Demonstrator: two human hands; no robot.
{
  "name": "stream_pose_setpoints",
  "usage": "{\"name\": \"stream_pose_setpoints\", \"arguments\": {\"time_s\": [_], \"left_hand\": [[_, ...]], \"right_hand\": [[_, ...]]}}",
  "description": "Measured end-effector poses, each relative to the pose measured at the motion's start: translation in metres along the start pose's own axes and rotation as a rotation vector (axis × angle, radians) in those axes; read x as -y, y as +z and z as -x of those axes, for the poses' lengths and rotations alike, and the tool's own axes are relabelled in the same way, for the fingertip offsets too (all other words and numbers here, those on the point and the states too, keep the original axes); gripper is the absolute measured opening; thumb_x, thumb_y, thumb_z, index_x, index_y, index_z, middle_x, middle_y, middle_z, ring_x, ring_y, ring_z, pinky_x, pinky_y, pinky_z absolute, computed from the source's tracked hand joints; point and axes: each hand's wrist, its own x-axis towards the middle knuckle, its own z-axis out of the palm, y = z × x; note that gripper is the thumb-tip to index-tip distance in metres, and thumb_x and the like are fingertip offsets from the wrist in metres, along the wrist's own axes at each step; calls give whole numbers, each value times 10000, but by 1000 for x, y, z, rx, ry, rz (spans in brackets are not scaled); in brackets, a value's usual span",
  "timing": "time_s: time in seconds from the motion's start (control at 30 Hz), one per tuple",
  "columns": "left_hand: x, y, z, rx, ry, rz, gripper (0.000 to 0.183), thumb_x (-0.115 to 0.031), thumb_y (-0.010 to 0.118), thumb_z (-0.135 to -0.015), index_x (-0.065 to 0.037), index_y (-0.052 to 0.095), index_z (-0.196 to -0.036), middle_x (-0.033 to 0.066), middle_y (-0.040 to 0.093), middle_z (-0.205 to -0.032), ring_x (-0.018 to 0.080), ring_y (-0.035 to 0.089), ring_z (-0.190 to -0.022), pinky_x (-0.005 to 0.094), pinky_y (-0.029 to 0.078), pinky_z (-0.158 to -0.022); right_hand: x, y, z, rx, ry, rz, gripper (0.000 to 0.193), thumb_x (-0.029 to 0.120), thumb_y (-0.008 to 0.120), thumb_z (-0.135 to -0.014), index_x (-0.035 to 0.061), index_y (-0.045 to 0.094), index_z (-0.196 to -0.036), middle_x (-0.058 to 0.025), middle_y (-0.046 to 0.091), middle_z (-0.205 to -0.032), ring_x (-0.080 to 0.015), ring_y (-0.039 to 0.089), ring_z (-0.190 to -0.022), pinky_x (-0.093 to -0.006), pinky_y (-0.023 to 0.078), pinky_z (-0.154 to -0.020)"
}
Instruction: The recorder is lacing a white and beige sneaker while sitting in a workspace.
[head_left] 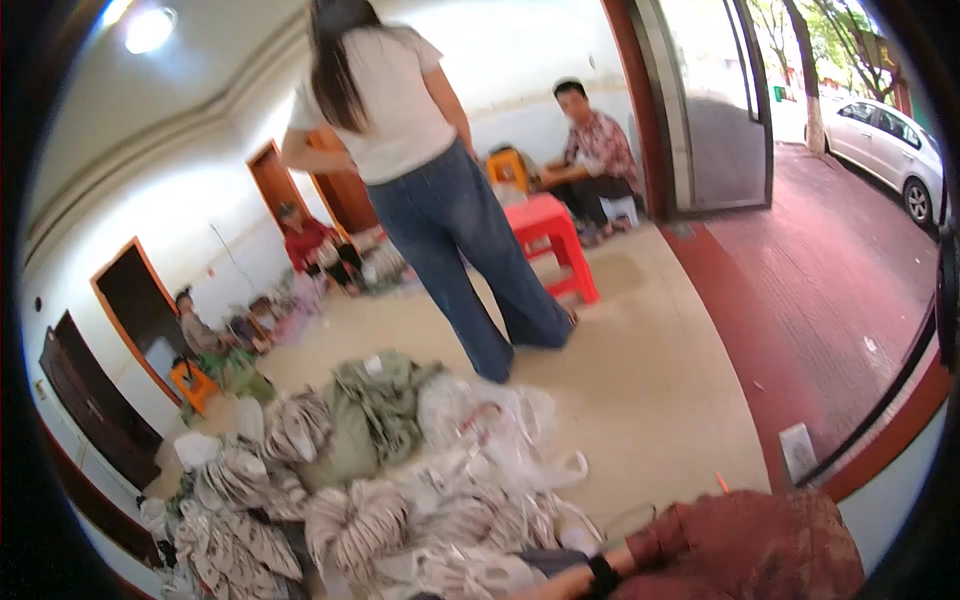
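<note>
Neither of my hands shows in the head view. At the lower right, a forearm (575,582) in a dark red patterned sleeve (750,550) reaches left, with a black band (603,577) at the wrist. Its hand is cut off by the lower edge, and I cannot tell whose arm it is. Beside it lies a heap of striped, pale cloth bundles (355,525) on the floor. Grey-green cloth (375,415) and a translucent white plastic bag (490,415) lie on the far side of the heap.
A person in a white top and wide jeans (450,200) stands just beyond the heap. Behind are a red plastic stool (545,225), an orange stool (193,386) and several seated people. At the right, an open glass door (715,110) gives onto red paving (800,290) and a parked car (885,145).
</note>
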Motion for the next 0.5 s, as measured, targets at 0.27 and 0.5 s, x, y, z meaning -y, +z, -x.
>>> {"name": "stream_pose_setpoints", "arguments": {"time_s": [0.27,0.5], "left_hand": [[53,87,-84,407,-235,344,386,-152,566,-971,-44,514,-1338,80,634,-955,164,602,-808,302,501,-710],[138,76,-180,149,420,534,341,-134,624,-905,-25,581,-1225,84,601,-870,218,597,-861,368,517,-864]], "right_hand": [[-45,-204,63,-513,703,-166,374,186,683,-860,69,576,-1198,-52,666,-924,-165,694,-736,-288,544,-579],[-3,-280,1,-705,242,36,708,263,644,-922,81,273,-1497,-143,589,-1061,-244,699,-800,-357,585,-611]]}}
